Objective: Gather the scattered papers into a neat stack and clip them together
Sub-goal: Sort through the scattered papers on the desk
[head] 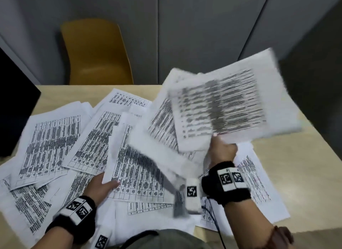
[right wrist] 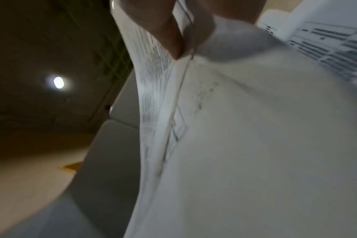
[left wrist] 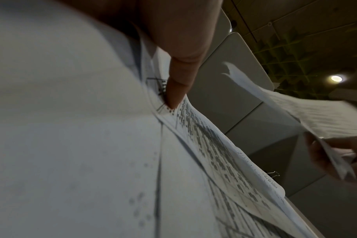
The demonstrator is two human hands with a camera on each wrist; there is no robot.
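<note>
Only the left wrist view shows a binder clip [left wrist: 273, 174] beyond the papers [left wrist: 214, 145].

The right hand [head: 223, 150] is raised, its forearm reaching forward from the lower right, with thumb and fingers [right wrist: 165, 37] pinched together in a grip. The left hand [head: 100, 186] stays low, palm down, thumb stretched toward the right. Each wrist carries a black band with square markers.

A light wooden table [head: 305, 167] stands before grey wall panels [head: 194, 26]. A yellow chair [head: 98, 54] sits behind it. A round ceiling light [left wrist: 336, 78] glows overhead.
</note>
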